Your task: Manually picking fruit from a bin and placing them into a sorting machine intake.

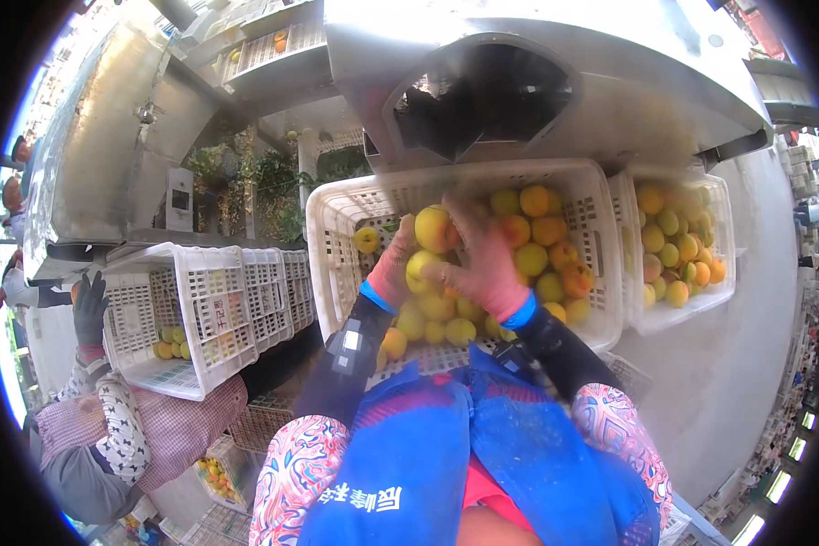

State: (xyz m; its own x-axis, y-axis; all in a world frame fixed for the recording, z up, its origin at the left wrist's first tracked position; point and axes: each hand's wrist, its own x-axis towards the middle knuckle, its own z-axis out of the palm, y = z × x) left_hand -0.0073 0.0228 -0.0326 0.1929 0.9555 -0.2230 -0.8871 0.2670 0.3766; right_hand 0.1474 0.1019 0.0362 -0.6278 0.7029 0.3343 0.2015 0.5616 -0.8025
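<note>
My left hand (395,266), in a pink glove with a blue cuff, is closed at the side of a red-blushed peach (434,228). My right hand (490,270), gloved the same way, has its blurred fingers against that peach from the other side. Between the hands, just below, a yellower peach (420,271) touches the fingers of both. This all happens over a white slatted crate (605,273). Many yellow and orange peaches (548,231) fill its right side and near part, and one small peach (367,239) sits at its far left.
A second white crate (630,218) of fruit stands on the right. On the left are more white crates (211,320), where a co-worker's dark-gloved hand (90,309) reaches one. A metal machine with a dark chute opening (491,96) overhangs the far side.
</note>
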